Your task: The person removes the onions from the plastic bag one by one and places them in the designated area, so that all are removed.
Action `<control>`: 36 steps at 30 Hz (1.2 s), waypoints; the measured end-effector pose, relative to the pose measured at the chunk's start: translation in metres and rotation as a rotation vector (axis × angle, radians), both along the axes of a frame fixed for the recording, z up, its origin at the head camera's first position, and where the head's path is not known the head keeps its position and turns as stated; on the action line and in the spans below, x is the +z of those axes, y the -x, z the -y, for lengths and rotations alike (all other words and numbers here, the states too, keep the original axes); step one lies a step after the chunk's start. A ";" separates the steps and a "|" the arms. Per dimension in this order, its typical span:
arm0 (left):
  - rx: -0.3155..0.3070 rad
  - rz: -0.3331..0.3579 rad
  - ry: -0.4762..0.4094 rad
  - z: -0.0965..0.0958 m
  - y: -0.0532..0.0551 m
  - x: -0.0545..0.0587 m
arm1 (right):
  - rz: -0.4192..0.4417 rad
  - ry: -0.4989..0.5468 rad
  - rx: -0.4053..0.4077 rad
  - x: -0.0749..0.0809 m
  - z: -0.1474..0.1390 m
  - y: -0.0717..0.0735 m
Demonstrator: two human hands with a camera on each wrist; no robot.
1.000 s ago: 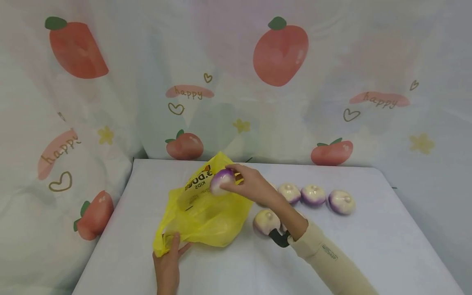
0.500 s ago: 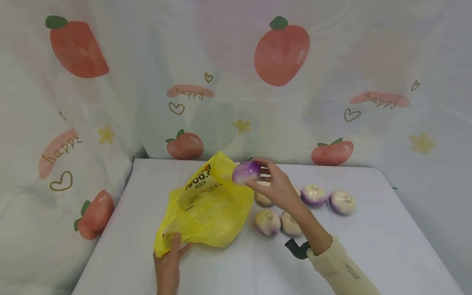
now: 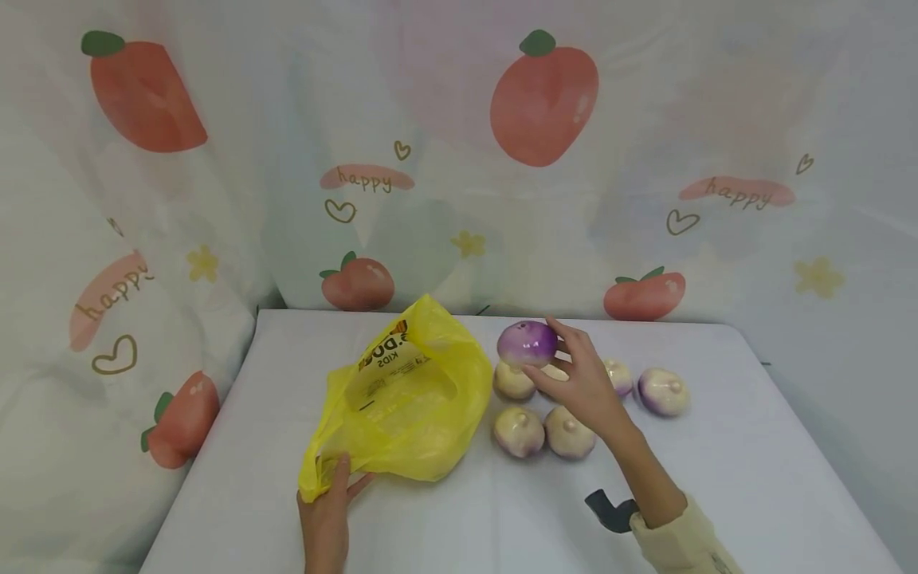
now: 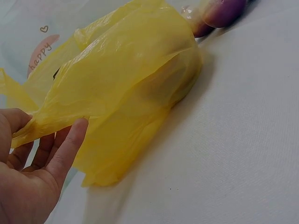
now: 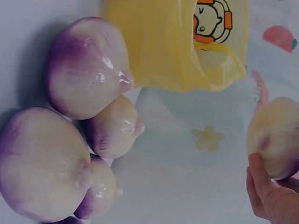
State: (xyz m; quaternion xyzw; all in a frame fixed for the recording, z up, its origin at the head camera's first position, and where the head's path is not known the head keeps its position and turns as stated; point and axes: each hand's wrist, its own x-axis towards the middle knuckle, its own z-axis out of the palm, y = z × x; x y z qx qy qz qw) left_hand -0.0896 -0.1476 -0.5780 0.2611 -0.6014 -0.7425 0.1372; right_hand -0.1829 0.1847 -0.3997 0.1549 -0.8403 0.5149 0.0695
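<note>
My right hand (image 3: 584, 387) pinches a purple-and-white turnip (image 3: 527, 343) between thumb and fingers, above the back row of turnips. In the right wrist view, that turnip (image 5: 275, 137) shows its pale side at the right edge. A yellow plastic bag (image 3: 409, 442) lies left of it with its mouth spread wide. My left hand (image 3: 326, 502) grips the bag's near left corner, its thumb on the rim. The left wrist view has the bunched film between the thumb and fingers of the left hand (image 4: 37, 163); a dark rounded shape shows through the bag (image 4: 107, 88).
Two turnips, a left one (image 3: 519, 432) and a right one (image 3: 570, 433), sit in front on the white table (image 3: 445, 526). Several more stand behind them, ending with a turnip (image 3: 663, 391) at the right. A printed curtain (image 3: 459, 159) hangs behind. A black curved piece (image 3: 610, 510) is by the right wrist.
The right hand has carried the turnip rightward, from over the bag's mouth to above the turnips on the table. The left hand and bag have stayed in place.
</note>
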 end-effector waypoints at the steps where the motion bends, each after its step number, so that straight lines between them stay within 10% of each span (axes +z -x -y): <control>1: 0.001 -0.005 -0.005 0.000 0.000 -0.002 | -0.003 -0.001 -0.005 -0.001 -0.003 -0.001; 8: -0.018 -0.036 -0.018 0.000 -0.002 0.001 | 0.054 0.124 -0.062 -0.007 -0.023 -0.009; 16: -0.062 -0.035 -0.006 -0.009 -0.014 0.045 | 0.108 0.162 -0.174 -0.016 -0.042 -0.018; 25: -0.041 -0.013 0.021 -0.003 -0.005 0.011 | 0.150 0.121 -0.232 -0.026 -0.049 -0.026; 36: -0.038 0.001 0.016 -0.014 -0.014 0.053 | 0.078 -0.046 -0.259 -0.031 -0.062 -0.034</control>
